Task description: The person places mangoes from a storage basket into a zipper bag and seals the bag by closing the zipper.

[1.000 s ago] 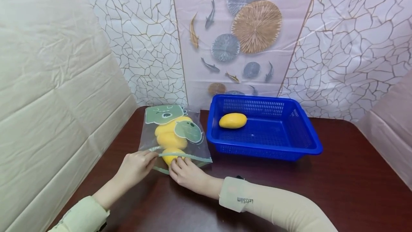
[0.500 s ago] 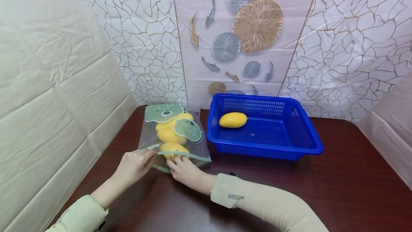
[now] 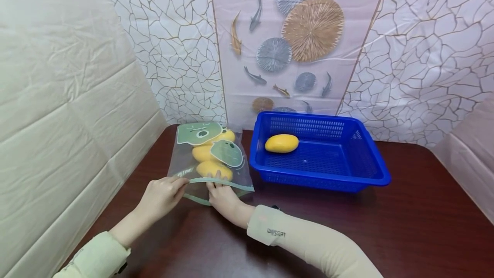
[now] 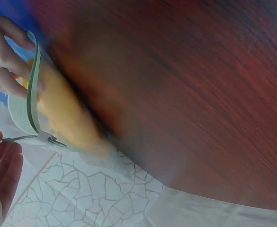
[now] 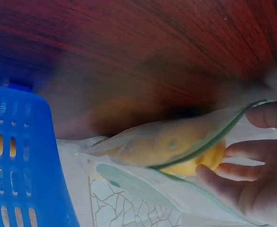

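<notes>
A clear zip bag [image 3: 181, 158] with green dinosaur prints lies on the table, its mouth toward me. Three yellow mangoes show through the plastic, the nearest mango [image 3: 208, 168] just inside the opening. My left hand [image 3: 161, 194] pinches the left end of the green-edged mouth between thumb and fingers. In the left wrist view the zip slider [image 4: 47, 137] sits beside that pinch. My right hand [image 3: 227, 200] reaches into the mouth. Its extended, spread fingers touch the near end of the mango [image 5: 211, 158] in the right wrist view.
A blue plastic basket [image 3: 320, 175] with slotted sides stands right of the bag, holding one mango [image 3: 281, 143] at its left. The dark red-brown table [image 3: 417, 209] meets patterned cloth walls [image 3: 181, 63] at the back and left.
My right hand has moved farther into the bag, and the nearest mango has slid deeper, away from the mouth. My left hand keeps its pinch at the same corner.
</notes>
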The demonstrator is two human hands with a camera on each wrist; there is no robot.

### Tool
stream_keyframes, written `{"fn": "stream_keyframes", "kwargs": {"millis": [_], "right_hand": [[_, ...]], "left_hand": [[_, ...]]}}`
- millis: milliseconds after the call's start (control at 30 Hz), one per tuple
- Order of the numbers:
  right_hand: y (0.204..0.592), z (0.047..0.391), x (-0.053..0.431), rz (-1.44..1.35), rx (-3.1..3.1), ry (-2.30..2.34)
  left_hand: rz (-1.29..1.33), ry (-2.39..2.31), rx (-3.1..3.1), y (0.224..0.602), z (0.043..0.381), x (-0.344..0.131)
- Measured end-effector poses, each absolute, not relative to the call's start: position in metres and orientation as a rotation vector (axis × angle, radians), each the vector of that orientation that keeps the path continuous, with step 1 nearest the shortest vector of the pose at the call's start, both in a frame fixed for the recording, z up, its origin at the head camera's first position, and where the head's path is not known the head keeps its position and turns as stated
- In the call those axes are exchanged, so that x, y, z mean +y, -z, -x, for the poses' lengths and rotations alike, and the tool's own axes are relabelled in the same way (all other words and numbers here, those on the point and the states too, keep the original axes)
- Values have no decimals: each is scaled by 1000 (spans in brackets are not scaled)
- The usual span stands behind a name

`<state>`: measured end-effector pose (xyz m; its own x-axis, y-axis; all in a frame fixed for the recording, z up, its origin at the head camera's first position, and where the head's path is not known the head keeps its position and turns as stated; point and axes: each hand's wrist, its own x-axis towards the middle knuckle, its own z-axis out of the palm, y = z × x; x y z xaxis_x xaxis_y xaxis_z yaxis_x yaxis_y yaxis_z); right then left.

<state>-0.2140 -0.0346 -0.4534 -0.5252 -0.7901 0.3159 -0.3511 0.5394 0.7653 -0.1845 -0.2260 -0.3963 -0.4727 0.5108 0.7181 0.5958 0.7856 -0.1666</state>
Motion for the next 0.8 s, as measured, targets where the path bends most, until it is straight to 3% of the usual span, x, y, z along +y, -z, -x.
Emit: {"fn": "stream_keyframes", "kwargs": {"millis": [267, 800], "right_hand": [[448, 213, -37, -856, -2290, 1018], [442, 190, -20, -1038, -2184, 730]], "left_hand": [[816, 128, -2158, 399, 187, -228], [807, 129, -2181, 400, 186, -228]]}}
